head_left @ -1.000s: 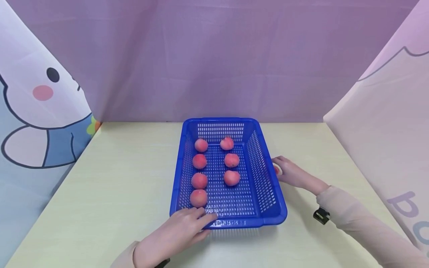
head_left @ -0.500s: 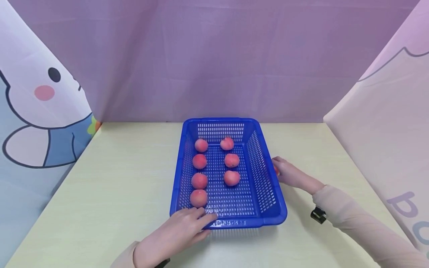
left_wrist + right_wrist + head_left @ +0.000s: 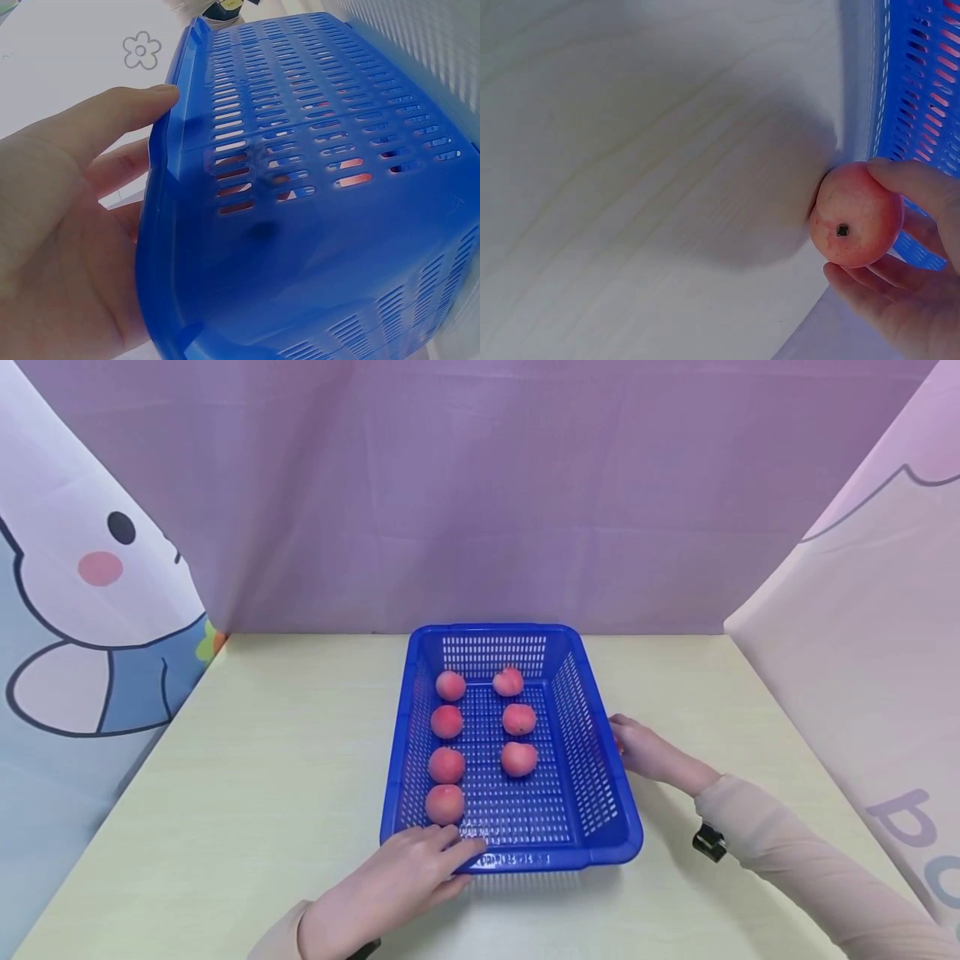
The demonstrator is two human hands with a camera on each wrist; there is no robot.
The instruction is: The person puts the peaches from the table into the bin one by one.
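A blue plastic basket [image 3: 562,768] with slotted walls stands on the table, holding two rows of pinkish-red peaches [image 3: 519,719]. My left hand [image 3: 405,868] grips its near rim at the left corner; in the left wrist view the thumb [image 3: 127,112] lies on one side of the rim and the fingers are on the other. Outside the right wall, my right hand [image 3: 648,750] holds another peach [image 3: 859,214] between thumb and fingers, low by the tabletop. From the head view the basket wall and the hand hide most of that peach.
Pale wooden tabletop [image 3: 285,760] stretches to either side of the basket. A purple cloth [image 3: 480,493] hangs behind it, close to the basket's far end. Printed cloth panels stand at left [image 3: 97,635] and right [image 3: 885,635].
My right hand and forearm have shifted slightly left, towards the basket, and the hand now covers more of the outside peach. The left hand, basket and peaches inside look the same.
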